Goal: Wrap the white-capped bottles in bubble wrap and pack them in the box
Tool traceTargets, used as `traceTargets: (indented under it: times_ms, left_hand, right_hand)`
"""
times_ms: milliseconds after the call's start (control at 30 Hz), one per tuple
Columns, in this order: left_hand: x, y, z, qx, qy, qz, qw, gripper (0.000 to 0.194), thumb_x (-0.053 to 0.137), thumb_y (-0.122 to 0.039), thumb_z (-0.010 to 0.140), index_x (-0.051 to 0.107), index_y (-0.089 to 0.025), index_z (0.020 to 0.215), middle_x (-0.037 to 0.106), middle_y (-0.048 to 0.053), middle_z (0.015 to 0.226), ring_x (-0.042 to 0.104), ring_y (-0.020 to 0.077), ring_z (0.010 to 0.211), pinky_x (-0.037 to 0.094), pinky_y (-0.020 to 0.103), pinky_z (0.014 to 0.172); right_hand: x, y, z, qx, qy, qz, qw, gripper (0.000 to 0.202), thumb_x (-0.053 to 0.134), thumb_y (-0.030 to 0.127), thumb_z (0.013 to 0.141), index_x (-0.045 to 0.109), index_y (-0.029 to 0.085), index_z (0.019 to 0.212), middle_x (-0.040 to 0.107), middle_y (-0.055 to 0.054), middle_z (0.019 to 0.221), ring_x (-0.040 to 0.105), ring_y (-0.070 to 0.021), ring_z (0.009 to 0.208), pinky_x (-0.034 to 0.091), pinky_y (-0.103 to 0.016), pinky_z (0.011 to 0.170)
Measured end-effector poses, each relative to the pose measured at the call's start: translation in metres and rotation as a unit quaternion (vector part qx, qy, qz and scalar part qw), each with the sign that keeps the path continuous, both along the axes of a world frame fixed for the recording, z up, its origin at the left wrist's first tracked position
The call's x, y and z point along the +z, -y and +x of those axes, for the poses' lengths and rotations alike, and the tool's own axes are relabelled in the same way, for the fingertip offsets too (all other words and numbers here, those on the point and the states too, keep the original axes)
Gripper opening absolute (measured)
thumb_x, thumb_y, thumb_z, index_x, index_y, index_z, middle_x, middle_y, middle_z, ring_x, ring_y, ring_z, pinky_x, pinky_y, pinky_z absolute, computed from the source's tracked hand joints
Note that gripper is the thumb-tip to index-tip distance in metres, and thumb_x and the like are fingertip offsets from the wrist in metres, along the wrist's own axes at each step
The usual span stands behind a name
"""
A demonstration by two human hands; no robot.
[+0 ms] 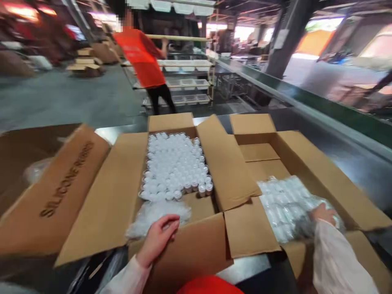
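My left hand is over the front edge of the middle cardboard box. Its fingers are loosely bent, the thumb is apart, and nothing shows between them. Beside it in that box lies crumpled clear plastic. Behind the plastic, many small white-capped clear bottles stand in packed rows. My right hand grips the near right end of a clear plastic pack of whitish pieces. The pack is in the right cardboard box; those fingertips are partly hidden and blurred.
At left stands another open box with "SILICONE RUBBER" printed on its flap. A person in an orange vest is by a rack with white trays. A conveyor runs along the right. Something red shows at the bottom edge.
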State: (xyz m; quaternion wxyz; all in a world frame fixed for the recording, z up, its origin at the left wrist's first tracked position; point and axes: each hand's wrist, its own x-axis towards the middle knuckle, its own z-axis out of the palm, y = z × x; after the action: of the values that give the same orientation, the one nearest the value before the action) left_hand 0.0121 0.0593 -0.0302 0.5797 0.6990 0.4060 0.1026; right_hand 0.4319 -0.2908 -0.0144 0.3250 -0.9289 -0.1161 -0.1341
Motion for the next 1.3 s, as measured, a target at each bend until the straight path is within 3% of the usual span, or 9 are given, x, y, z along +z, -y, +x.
traceTargets:
  times_ms: [133,367,467,600,733,900,1067,1167,1300]
  left_hand:
    - [-0.016,-0.042,0.013,-0.125,-0.148,0.286,0.938,0.036,0.064,-0.031,0.073,0.066,-0.017,0.107,0.064,0.013,0.110,0.056,0.0273,0.105,0.044,0.042,0.093]
    - [-0.040,-0.057,0.037,-0.138,-0.206,0.295,0.923,0.008,0.069,-0.017,0.068,0.072,-0.010,0.071,0.066,0.012,0.080,0.060,0.0294,0.096,0.042,0.041,0.090]
    - [-0.032,-0.062,0.027,-0.122,-0.154,0.289,0.937,0.017,0.063,-0.024,0.076,0.073,-0.011,0.073,0.066,0.009,0.080,0.062,0.0230,0.090,0.044,0.033,0.085]
    - [-0.012,-0.070,0.012,-0.091,-0.045,0.269,0.958,0.023,0.057,-0.028,0.081,0.072,-0.015,0.093,0.066,0.008,0.095,0.061,0.0177,0.092,0.046,0.029,0.086]
    - [-0.007,-0.072,-0.002,-0.061,0.038,0.223,0.972,0.035,0.054,-0.032,0.082,0.064,-0.015,0.111,0.063,0.011,0.112,0.060,0.0182,0.097,0.048,0.030,0.085]
    - [-0.026,-0.074,-0.020,-0.170,-0.154,0.237,0.944,0.048,0.071,-0.029,0.066,0.064,-0.020,0.113,0.064,0.012,0.119,0.058,0.0282,0.108,0.044,0.040,0.093]
    - [-0.016,-0.065,-0.015,-0.106,-0.187,0.271,0.938,0.040,0.068,-0.024,0.067,0.067,-0.013,0.105,0.057,0.021,0.126,0.052,0.0377,0.116,0.037,0.053,0.098]
    - [0.004,-0.042,0.004,-0.048,-0.060,0.342,0.937,0.043,0.053,-0.035,0.083,0.059,-0.016,0.120,0.053,0.016,0.132,0.044,0.0285,0.125,0.031,0.044,0.106]
    - [0.003,-0.013,0.029,-0.202,0.126,0.232,0.943,0.030,0.061,-0.042,0.076,0.072,-0.021,0.096,0.067,0.010,0.106,0.056,0.0260,0.107,0.037,0.038,0.101]
  right_hand:
    - [-0.001,-0.046,-0.049,-0.003,0.106,-0.004,0.994,0.056,0.048,0.060,0.076,0.063,0.018,0.110,0.062,-0.026,0.100,0.058,-0.0387,0.101,0.042,-0.056,0.079]
    - [0.004,-0.190,-0.215,0.487,-0.058,0.097,0.866,0.019,0.052,0.035,0.085,0.067,0.023,0.089,0.070,-0.006,0.083,0.064,-0.0209,0.074,0.052,-0.034,0.069]
    - [-0.010,-0.245,-0.236,0.561,-0.156,0.066,0.811,0.024,0.055,0.030,0.081,0.066,0.021,0.100,0.069,-0.008,0.096,0.063,-0.0232,0.091,0.050,-0.040,0.084]
    - [-0.029,-0.292,-0.244,0.562,-0.192,0.071,0.801,0.045,0.072,0.028,0.061,0.066,0.021,0.104,0.060,-0.011,0.122,0.049,-0.0296,0.118,0.033,-0.050,0.105]
    - [-0.039,-0.313,-0.242,0.546,-0.250,0.114,0.791,0.025,0.065,0.044,0.068,0.068,0.021,0.073,0.071,-0.004,0.083,0.062,-0.0226,0.085,0.048,-0.039,0.085]
    - [-0.034,-0.309,-0.198,0.421,-0.309,0.232,0.820,0.045,0.048,0.062,0.073,0.061,0.019,0.080,0.068,-0.003,0.075,0.060,-0.0200,0.073,0.049,-0.033,0.070]
    - [-0.018,-0.290,-0.172,0.391,-0.374,0.310,0.782,0.053,0.055,0.068,0.065,0.060,0.020,0.088,0.070,-0.007,0.085,0.063,-0.0219,0.078,0.049,-0.034,0.072]
    - [-0.020,-0.291,-0.187,0.399,-0.409,0.319,0.756,0.055,0.059,0.069,0.063,0.062,0.020,0.088,0.071,-0.007,0.082,0.064,-0.0226,0.075,0.049,-0.035,0.069]
    - [-0.026,-0.301,-0.204,0.389,-0.415,0.321,0.757,0.055,0.063,0.069,0.058,0.061,0.019,0.081,0.069,-0.004,0.076,0.063,-0.0210,0.071,0.048,-0.033,0.066]
